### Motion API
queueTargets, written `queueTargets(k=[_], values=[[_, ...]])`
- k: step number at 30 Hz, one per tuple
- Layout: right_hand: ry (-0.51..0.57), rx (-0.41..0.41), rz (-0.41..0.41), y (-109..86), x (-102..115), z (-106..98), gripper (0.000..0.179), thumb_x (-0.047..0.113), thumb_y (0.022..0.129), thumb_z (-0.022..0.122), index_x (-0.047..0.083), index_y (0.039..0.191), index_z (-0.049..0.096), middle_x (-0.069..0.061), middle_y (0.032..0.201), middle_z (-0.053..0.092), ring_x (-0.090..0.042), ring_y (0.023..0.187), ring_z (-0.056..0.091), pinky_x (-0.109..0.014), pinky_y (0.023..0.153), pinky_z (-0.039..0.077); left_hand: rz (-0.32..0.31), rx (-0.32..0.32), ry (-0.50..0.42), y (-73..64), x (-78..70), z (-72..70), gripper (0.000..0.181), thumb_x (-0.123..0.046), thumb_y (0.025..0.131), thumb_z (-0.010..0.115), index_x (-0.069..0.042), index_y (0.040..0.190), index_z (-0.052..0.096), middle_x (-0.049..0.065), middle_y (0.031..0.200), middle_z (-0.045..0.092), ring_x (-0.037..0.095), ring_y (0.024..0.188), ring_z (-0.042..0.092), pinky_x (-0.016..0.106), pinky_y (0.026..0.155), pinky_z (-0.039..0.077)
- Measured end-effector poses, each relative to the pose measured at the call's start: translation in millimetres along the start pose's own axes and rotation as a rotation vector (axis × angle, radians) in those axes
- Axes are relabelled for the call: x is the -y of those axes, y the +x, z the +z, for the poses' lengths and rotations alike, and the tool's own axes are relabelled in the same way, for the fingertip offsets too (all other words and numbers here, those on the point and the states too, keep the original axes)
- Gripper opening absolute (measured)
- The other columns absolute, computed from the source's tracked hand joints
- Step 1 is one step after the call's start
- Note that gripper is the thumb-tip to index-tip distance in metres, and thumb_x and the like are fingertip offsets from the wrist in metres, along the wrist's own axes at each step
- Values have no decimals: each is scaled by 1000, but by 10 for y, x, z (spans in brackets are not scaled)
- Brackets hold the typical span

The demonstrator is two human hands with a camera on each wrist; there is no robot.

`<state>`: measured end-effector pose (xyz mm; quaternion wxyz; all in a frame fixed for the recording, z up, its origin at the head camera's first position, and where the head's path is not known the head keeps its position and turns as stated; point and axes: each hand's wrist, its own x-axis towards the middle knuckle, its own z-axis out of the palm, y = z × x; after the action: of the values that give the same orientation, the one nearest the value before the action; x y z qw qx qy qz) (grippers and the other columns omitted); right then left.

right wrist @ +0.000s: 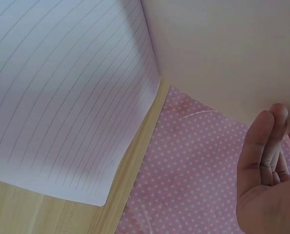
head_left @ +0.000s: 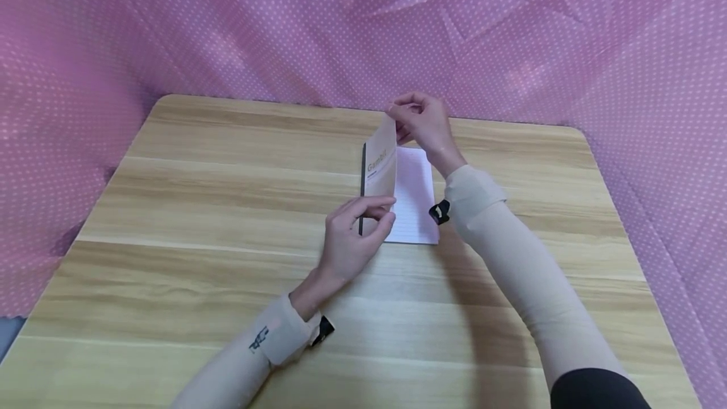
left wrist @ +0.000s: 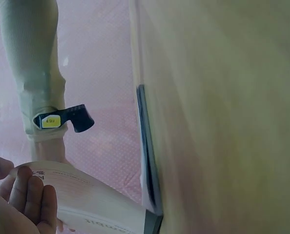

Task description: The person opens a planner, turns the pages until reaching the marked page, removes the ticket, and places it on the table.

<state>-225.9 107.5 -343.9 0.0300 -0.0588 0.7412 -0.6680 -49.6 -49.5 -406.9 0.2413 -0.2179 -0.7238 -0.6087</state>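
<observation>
A notebook lies on the wooden table with its cover lifted upright along the dark spine at its left. "Gambit" is printed on the cover's outside, and a white lined page shows beneath. At the cover's upper far corner, my right hand pinches the edge between thumb and fingers. My left hand pinches the lower near corner, its fingers bent round the edge in the left wrist view. From the right wrist, the ruled page and the cover's plain inside stand apart at an angle.
The wood-grain table spreads to both sides of the notebook. Its far edge runs close behind my right hand. Pink dotted cloth hangs behind and at both sides.
</observation>
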Motion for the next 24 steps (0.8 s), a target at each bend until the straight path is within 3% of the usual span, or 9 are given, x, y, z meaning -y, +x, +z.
queueTargets(k=[5,10,17,20,24], values=[[9,9,-1,4,-6,12,22,13,102,78,-2,117,73,-7,80,72,-15,57,66,-28,56,60,-65,-24,-16,-51,-9,-2,21,2,96,78,-1,117,81,7,93,80,22,84,75,32,89,55],[80,35,-25,-1,-16,-13,20,16,106,74,-1,117,73,-10,80,69,-16,59,67,-30,62,62,-68,-62,-8,-73,-17,-73,22,4,96,76,1,118,80,7,91,80,25,85,77,31,93,56],[96,25,-13,-25,-100,-149,19,19,111,68,1,111,74,-9,80,69,-17,61,68,-30,64,62,-65,-149,-34,-70,-30,-261,24,12,93,75,7,116,78,16,96,78,28,88,73,30,93,59],[41,20,17,-41,-174,-229,21,19,110,70,0,115,73,-8,83,70,-16,63,67,-28,64,61,-78,-180,-37,-66,-38,-343,23,13,93,75,8,116,78,17,93,78,23,88,72,28,90,58],[-132,31,49,-56,-311,-361,28,24,110,70,-1,121,73,-10,88,70,-15,66,67,-28,67,62,-105,-216,-40,-70,-41,-442,23,15,93,74,8,115,78,18,92,77,16,89,71,30,91,58]])
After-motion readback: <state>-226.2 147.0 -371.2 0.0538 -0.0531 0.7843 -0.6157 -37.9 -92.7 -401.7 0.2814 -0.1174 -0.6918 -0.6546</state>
